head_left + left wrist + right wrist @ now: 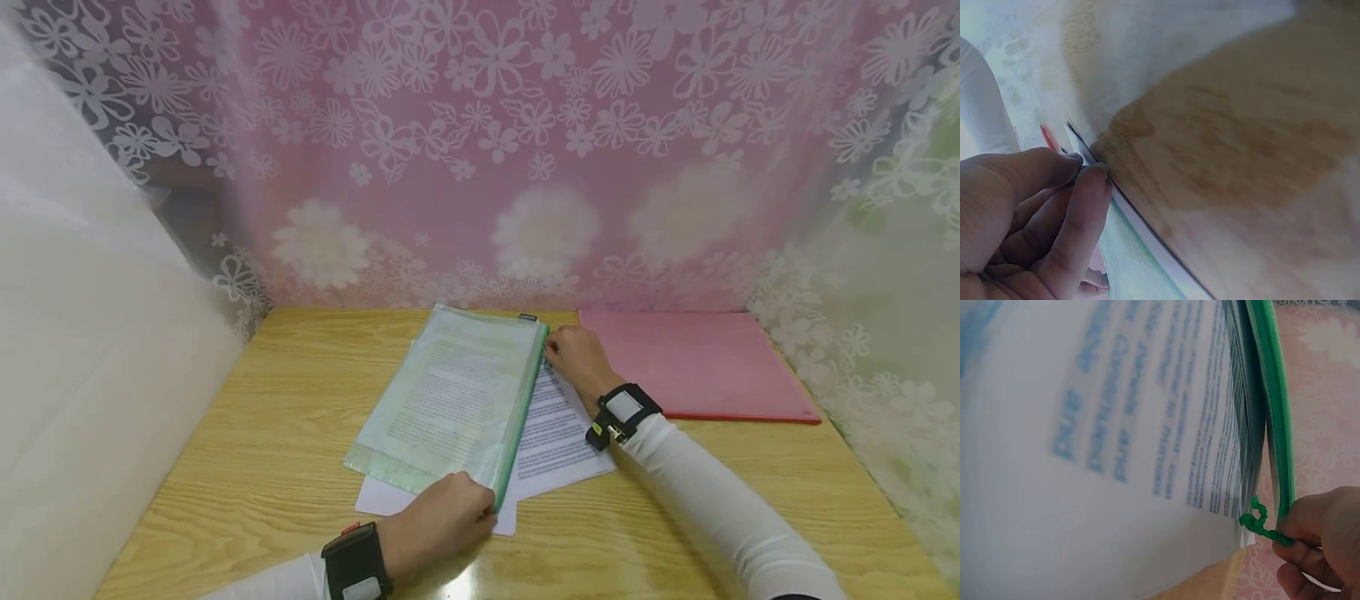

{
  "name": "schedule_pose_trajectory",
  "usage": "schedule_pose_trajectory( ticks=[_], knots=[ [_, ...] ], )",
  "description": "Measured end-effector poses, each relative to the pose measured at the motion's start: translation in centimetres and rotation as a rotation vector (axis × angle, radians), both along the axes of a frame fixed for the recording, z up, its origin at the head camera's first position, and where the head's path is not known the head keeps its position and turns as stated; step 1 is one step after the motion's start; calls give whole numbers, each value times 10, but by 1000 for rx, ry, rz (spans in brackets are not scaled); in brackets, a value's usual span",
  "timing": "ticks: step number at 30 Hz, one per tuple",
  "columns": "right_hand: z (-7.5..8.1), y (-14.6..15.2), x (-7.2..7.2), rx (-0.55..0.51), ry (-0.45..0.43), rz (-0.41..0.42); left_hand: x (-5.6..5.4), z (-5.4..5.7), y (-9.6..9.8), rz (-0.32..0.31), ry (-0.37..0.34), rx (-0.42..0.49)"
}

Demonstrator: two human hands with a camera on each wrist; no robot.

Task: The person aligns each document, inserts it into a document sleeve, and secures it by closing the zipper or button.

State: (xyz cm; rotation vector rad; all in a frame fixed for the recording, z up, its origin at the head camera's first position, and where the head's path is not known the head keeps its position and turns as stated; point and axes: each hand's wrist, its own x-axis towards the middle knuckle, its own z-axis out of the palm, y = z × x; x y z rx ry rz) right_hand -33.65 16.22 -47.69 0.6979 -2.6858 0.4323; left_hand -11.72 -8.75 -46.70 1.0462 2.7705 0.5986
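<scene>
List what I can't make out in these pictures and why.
Head view: wording seen through the green folder, too small.
Head view: part of the printed sheet, hidden by the green folder.
Head view: finger ends of the left hand, hidden behind its knuckles.
Right wrist view: the rest of the right hand, cut off by the right edge.

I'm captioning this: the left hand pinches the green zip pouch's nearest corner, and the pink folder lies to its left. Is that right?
Not quite: the pink folder lies to the right of the green zip pouch, as the head view shows. The left hand does pinch the pouch's nearest corner.
</scene>
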Motion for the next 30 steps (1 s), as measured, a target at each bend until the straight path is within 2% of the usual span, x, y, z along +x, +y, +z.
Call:
schedule_pose_trajectory(
  ticks=[21, 30],
  knots=[
    [0, 1, -4, 3, -32, -31, -2, -2, 0, 6, -3, 14],
    [-1, 2, -7, 4, -18, -38, -2, -3, -1, 0, -5, 29]
  ],
)
